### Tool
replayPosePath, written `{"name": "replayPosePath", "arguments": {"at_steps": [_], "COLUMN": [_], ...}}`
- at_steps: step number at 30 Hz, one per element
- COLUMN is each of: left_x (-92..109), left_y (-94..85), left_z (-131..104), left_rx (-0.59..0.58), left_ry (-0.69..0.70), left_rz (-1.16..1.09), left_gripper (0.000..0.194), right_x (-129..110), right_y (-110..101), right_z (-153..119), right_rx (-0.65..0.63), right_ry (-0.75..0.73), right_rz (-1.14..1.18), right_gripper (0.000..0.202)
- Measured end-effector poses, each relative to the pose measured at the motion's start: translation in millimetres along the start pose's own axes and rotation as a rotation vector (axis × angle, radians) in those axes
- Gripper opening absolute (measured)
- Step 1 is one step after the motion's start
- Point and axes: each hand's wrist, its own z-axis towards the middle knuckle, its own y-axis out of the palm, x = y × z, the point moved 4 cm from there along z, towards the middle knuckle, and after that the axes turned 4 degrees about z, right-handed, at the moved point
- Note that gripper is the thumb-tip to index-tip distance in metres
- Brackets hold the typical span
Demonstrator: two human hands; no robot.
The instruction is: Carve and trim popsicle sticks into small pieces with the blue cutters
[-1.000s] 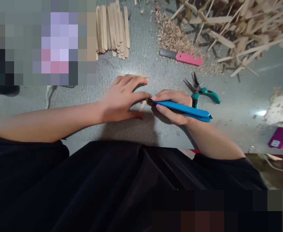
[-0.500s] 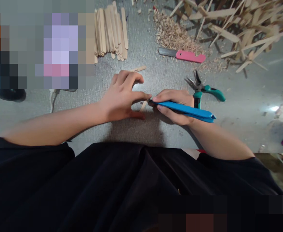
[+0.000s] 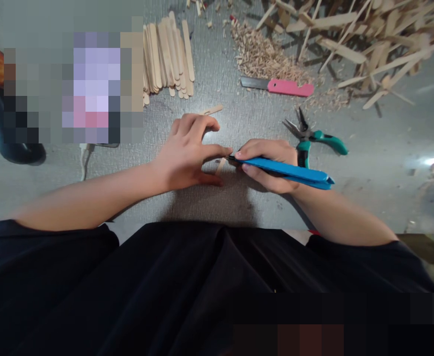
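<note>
My right hand (image 3: pixel 267 163) grips a blue utility knife (image 3: pixel 287 168), its handle slanting down to the right across the palm. The knife's dark tip meets a small wooden craft stick (image 3: pixel 220 165) on the table. My left hand (image 3: pixel 191 151) holds that stick down between forefinger and thumb, which cover its two ends. The forefinger is right beside the knife tip, and the other fingers curl above. Another craft stick (image 3: pixel 213 109), with a slot in it, lies just beyond my left knuckles.
Long-nose pliers (image 3: pixel 304 133) lie open beyond my right hand. Farther back are a pink-handled knife (image 3: pixel 289 87), wood shavings (image 3: pixel 265 52), a row of craft sticks (image 3: pixel 168 57) and a heap of joined sticks (image 3: pixel 372 54). A white cable (image 3: pixel 85 160) runs at left, near a blurred-out area.
The view has shifted slightly, so the far things sit a little lower. Both hands, the knife and the stick keep nearly the same positions.
</note>
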Motion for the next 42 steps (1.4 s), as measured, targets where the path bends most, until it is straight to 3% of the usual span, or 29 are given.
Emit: {"name": "replayPosePath", "arguments": {"at_steps": [6,9,14,23,29,34,42], "left_x": [0,-1,-3,0,3,5,5], "left_y": [0.9,2.0,5.0,3.9,2.4,1.1,2.9], "left_z": [-1,-2,0,-1,-1,-1,0], "left_rx": [0.031,0.029,-0.004,0.005,-0.001,-0.053,-0.018], "left_ry": [0.019,0.006,-0.03,-0.011,0.009,-0.023,-0.009], "left_rz": [0.002,-0.019,-0.033,-0.013,-0.001,0.014,-0.002], "left_gripper": [0.073,0.072,0.08,0.08,0.08,0.078,0.076], "right_x": [0,2,6,-1,-2,-3,-2], "right_y": [1,-1,-7,-1,1,2,3], "right_z": [-3,-6,-12,-6,-6,-4,-3], "right_rx": [0.012,0.012,0.118,-0.005,-0.012,-0.024,-0.069], "right_ry": [-0.06,0.002,0.057,-0.068,-0.005,-0.05,-0.082], "right_rz": [0.001,-0.052,0.023,-0.128,-0.142,-0.139,-0.15], "right_gripper": [0.025,0.025,0.027,0.034,0.031,0.032,0.029]}}
